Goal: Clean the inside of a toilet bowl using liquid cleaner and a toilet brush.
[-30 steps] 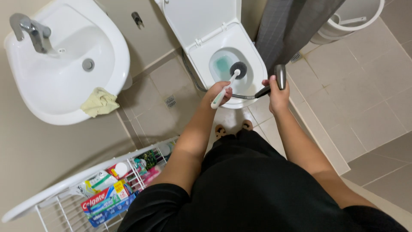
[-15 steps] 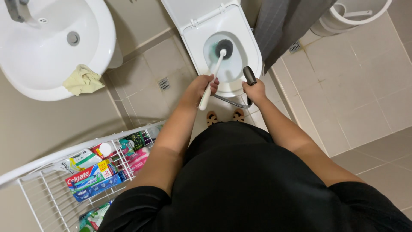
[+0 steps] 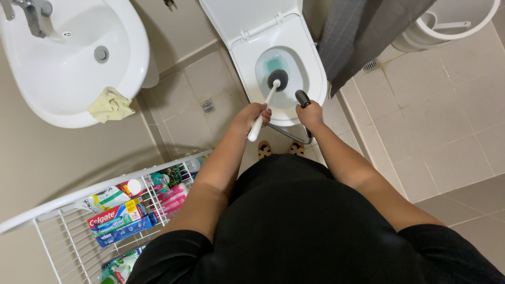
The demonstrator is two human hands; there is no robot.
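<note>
Sink [image 3: 73, 100] left, curtain [image 3: 363, 31] right — toilet [image 3: 294, 42] between, brush [image 3: 277, 79] inside.

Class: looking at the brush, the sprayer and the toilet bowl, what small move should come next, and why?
Probably sweep the toilet brush around the toilet bowl wall: the left hand holds its head down in the water, while the right hand aims the sprayer at the rim.

One view only, head-worn, looking steeply down over the wearer's own torso from standing height. It faces the toilet bowl [image 3: 279, 68], which sits just beyond the two grips, upper centre. Forearms fill mid-frame at close range. Washbasin [image 3: 68, 63] lies far left of the grips, wire rack [image 3: 79, 221] below-left, bucket [image 3: 452, 21] far right.
</note>
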